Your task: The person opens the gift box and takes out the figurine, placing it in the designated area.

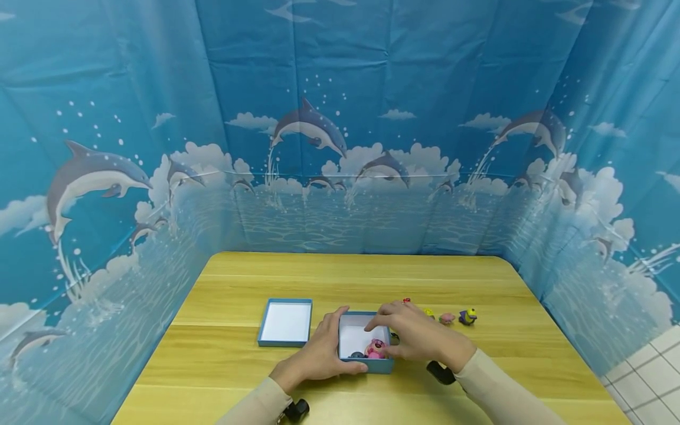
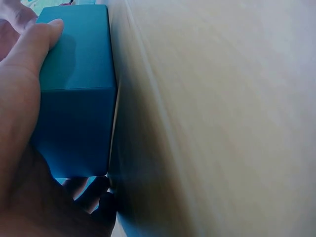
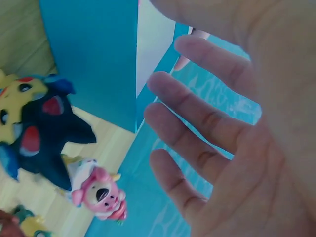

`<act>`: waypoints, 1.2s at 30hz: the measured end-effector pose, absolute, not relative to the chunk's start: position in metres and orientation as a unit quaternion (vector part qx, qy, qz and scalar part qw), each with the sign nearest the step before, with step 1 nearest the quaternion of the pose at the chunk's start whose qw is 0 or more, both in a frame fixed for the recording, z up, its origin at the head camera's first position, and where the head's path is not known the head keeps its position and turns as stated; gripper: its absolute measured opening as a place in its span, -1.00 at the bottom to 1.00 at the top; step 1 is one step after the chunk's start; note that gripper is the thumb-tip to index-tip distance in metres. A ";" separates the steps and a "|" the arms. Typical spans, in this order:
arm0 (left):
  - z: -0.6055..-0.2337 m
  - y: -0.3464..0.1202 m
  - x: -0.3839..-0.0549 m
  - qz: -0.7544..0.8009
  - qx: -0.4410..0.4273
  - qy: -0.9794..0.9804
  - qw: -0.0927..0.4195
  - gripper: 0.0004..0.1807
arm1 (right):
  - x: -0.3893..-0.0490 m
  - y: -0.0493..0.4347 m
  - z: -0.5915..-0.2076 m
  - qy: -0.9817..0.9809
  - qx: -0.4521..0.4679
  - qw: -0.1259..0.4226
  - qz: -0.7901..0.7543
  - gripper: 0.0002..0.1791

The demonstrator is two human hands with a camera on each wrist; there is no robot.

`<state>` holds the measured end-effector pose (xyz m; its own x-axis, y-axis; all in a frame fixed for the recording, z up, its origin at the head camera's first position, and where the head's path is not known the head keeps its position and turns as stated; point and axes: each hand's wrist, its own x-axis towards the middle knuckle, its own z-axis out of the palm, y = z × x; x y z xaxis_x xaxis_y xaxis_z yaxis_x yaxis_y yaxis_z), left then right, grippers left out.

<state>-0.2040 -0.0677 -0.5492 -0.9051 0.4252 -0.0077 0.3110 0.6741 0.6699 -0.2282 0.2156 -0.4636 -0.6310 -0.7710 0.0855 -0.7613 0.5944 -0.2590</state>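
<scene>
A blue box (image 1: 366, 366) with a white inside stands on the table. My left hand (image 1: 324, 352) grips it by its left side, the thumb on the front wall in the left wrist view and the fingers around the far corner. Inside, near the front wall, lie a pink bear figurine (image 1: 375, 348) and a dark grey toy (image 1: 357, 355). My right hand (image 1: 417, 330) is over the box's right side, fingers loosely spread, the thumb close to the pink figurine. Whether the thumb touches it I cannot tell. The right wrist view shows the palm holding nothing beside the box wall (image 3: 94, 54).
Left of the box lies its shallow blue lid (image 1: 285, 321), white side up. Several small figurines stand to the right, among them a purple-and-yellow one (image 1: 468, 317) and a pink one (image 1: 447, 319). A dark figurine with a yellow face (image 3: 42, 118) is near the box wall.
</scene>
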 end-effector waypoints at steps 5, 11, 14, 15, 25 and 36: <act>-0.551 -0.069 -0.205 0.350 0.201 0.911 0.082 0.51 | -0.234 0.206 -0.462 0.888 -0.443 0.047 -0.116 -0.62; -0.552 -0.070 -0.206 0.348 0.199 0.912 0.082 0.52 | -0.240 0.195 -0.459 0.884 -0.441 0.103 -0.113 -0.68; -0.552 -0.070 -0.206 0.350 0.198 0.912 0.081 0.52 | -0.242 0.190 -0.459 0.883 -0.438 0.124 -0.112 -0.71; -0.552 -0.070 -0.206 0.351 0.198 0.912 0.081 0.52 | -0.243 0.189 -0.459 0.883 -0.437 0.129 -0.110 -0.71; -0.553 -0.070 -0.206 0.356 0.200 0.909 0.080 0.51 | -0.246 0.178 -0.460 0.887 -0.431 0.135 -0.093 -0.71; -0.555 -0.069 -0.206 0.358 0.207 0.907 0.076 0.53 | -0.254 0.170 -0.470 0.892 -0.438 0.074 -0.082 -0.79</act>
